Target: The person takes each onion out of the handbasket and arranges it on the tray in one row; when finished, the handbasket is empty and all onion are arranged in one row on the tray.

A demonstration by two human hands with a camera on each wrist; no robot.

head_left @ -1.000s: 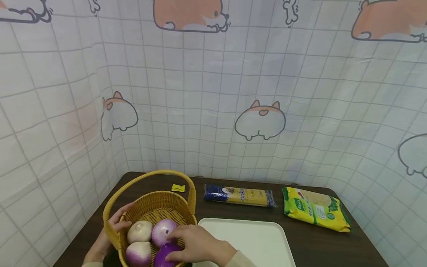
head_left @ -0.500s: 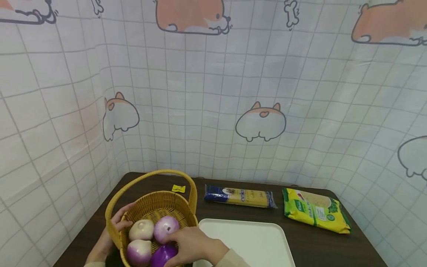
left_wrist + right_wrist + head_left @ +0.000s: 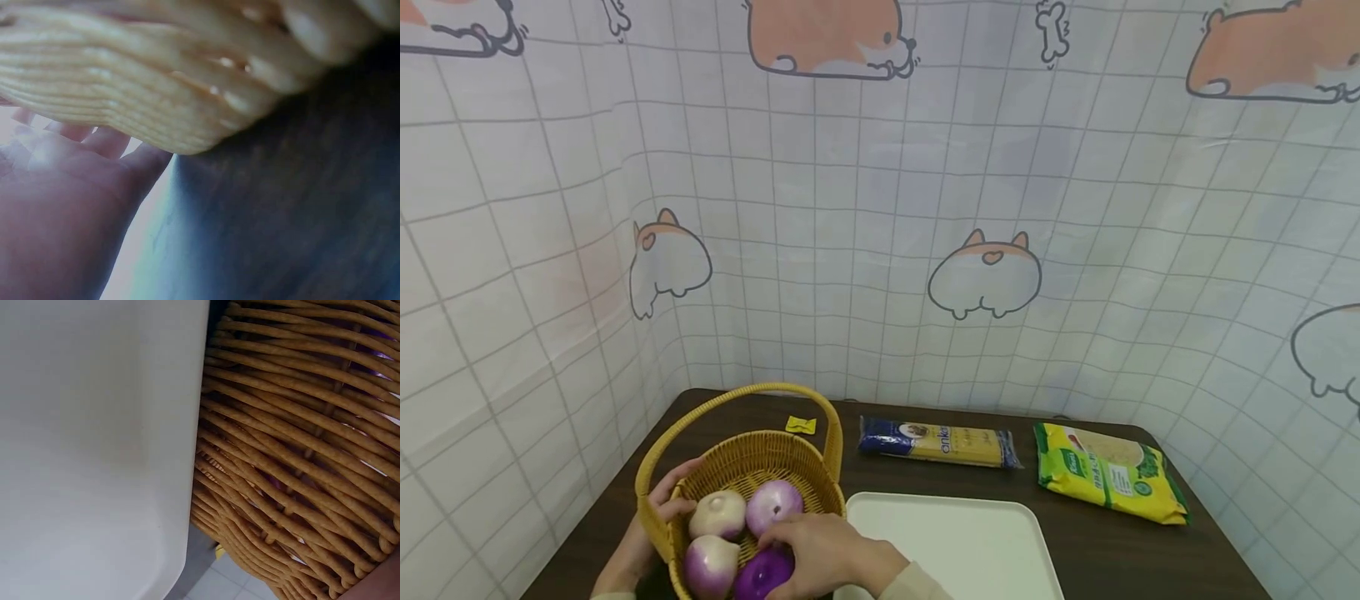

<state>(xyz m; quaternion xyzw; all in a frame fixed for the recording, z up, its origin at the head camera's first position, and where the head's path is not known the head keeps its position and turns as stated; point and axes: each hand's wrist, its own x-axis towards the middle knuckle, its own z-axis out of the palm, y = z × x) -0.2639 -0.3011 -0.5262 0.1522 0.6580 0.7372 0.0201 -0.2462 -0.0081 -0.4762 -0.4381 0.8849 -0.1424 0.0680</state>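
A yellow-brown wicker basket (image 3: 771, 450) with a tall arched handle stands at the table's front left. In it lie two white-and-purple onions (image 3: 711, 567), a pale purple onion (image 3: 775, 504) and a dark purple onion (image 3: 765, 573). My left hand (image 3: 651, 521) holds the basket's left side, its fingers over the rim; the left wrist view shows the palm (image 3: 56, 206) against the woven wall. My right hand (image 3: 827, 550) reaches over the right rim, with thumb and fingers around the dark purple onion. Its underside is hidden.
A white tray (image 3: 951, 542) stands close against the basket's right side. Behind lie a blue-and-yellow pasta packet (image 3: 936, 442), a small yellow wrapped piece (image 3: 801, 425) and, at right, a yellow-green bag (image 3: 1108, 471). A patterned curtain (image 3: 880, 208) hangs behind the dark table (image 3: 1135, 558).
The dark purple onion has shifted slightly left in the basket, with my right hand around it. The pale purple onion has moved slightly toward the back. My left hand stays on the basket.
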